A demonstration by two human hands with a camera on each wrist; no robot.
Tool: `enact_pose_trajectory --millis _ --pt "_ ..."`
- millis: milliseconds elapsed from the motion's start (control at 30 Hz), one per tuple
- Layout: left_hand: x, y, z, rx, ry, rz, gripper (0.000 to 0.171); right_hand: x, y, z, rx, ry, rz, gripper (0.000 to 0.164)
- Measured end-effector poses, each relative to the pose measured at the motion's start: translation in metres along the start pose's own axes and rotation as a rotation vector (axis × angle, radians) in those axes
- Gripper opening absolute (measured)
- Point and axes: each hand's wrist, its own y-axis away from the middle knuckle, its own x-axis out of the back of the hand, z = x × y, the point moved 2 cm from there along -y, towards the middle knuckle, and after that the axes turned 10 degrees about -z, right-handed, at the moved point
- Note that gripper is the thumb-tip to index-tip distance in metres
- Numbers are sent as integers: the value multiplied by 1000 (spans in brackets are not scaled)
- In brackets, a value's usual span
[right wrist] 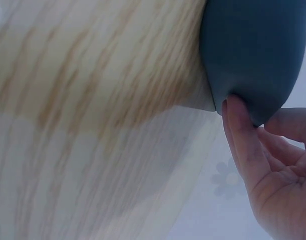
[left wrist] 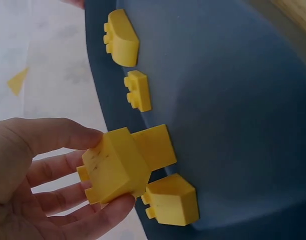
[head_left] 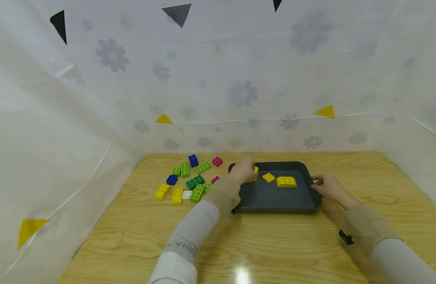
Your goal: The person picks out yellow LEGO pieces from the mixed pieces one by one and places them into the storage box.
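With thumb and fingertips, my left hand [head_left: 243,170] grips a yellow toy brick [left wrist: 110,167], its studs facing the palm in the left wrist view, over the left part of a dark grey tray [head_left: 274,199]. Two more yellow bricks lie right by the held one, a flat-sided brick [left wrist: 158,147] and a slanted brick [left wrist: 175,202]. Further right in the tray are a small yellow brick [head_left: 268,177] and a long rounded yellow brick [head_left: 286,182]. My right hand [head_left: 333,189] holds the tray's right edge, fingers against the outer wall and thumb by the rim.
Left of the tray, loose bricks lie on the wooden table [head_left: 132,232]: several green ones like this dark green brick [head_left: 195,182], a blue brick [head_left: 193,160], a pink brick [head_left: 217,161], a white brick [head_left: 187,194] and a yellow brick [head_left: 162,192]. A flowered curtain [head_left: 210,79] hangs behind.
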Motion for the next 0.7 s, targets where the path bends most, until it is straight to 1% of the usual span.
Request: enact_pose_trajectory --millis 133,300,367,467,567,700 --pt "-8 -5 -1 4 41 -47 16 0 0 0 0 5 5 38" --pt "-19 -15 -4 20 81 -91 34 1 1 -1 -5 9 3 38" --pt "-23 -18 -5 25 67 -97 37 1 0 -1 -6 7 1 39" --pt "-26 -20 -4 41 41 -107 35 1 0 0 -13 0 -3 39" --pt "-26 -20 -2 60 13 -127 34 1 0 0 -16 -2 -7 40" --pt "-26 -18 0 75 7 -162 35 1 0 0 -10 3 -6 39"
